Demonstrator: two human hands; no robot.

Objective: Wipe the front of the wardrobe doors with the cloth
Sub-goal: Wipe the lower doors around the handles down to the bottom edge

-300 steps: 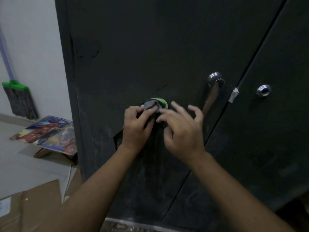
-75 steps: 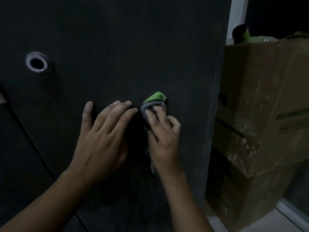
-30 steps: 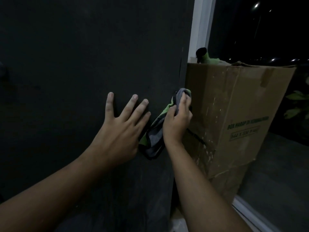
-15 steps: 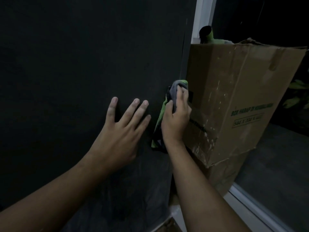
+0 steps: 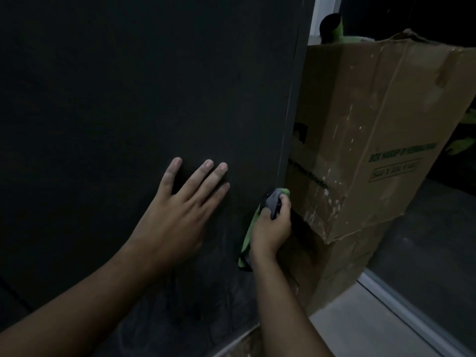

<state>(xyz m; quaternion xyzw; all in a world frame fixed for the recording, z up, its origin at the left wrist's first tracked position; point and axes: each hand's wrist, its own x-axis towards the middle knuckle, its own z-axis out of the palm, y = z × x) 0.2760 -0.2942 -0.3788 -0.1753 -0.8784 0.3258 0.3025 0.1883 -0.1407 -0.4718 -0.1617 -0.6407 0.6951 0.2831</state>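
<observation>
A tall cardboard box [image 5: 360, 119] stood on the right, its brown face flecked with pale scuffs and its lower front corner torn. Dark printed lettering [image 5: 400, 154] ran across its right side, too blurred to read. It sat on a second, crumpled box [image 5: 337, 274]. Something green with a black end [image 5: 332, 25] poked up behind the top flap, beside a white frame [image 5: 323, 9]. Pale floor [image 5: 347, 331] lay below, edged by a metal track [image 5: 412, 314].

Only print I can make out is on the cardboard box [image 5: 373, 119]: a green line starting "BOX HARAP DI", the rest and the framed numbers below are too blurry.
</observation>
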